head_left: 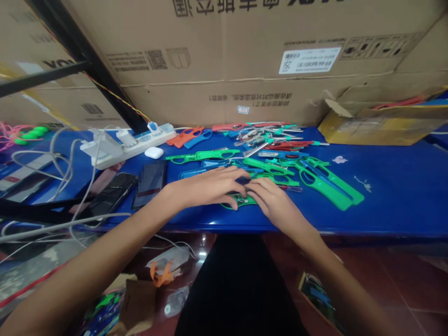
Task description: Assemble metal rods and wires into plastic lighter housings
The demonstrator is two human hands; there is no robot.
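Note:
At the front of the blue table, my left hand [221, 186] curls its fingers and thumb around a green plastic casing [241, 201] with thin wires inside. My right hand [271, 198] meets it from the other side, its thumb and fingers pinched together over the casing; what is between those fingertips is hidden. Just behind my hands lie more green casings [269, 165] with trigger-like openings and blue casings [189, 172]. A small screwdriver [292, 188] with a clear handle lies beside my right hand.
Wired pieces with metal rods [259, 135] lie piled at the back. Large green casings [329, 184] rest at the right, near an open yellow carton [374, 128]. At the left are a phone [150, 184], a white power strip [136, 144] and loose cables. Cardboard boxes [224, 56] stand behind.

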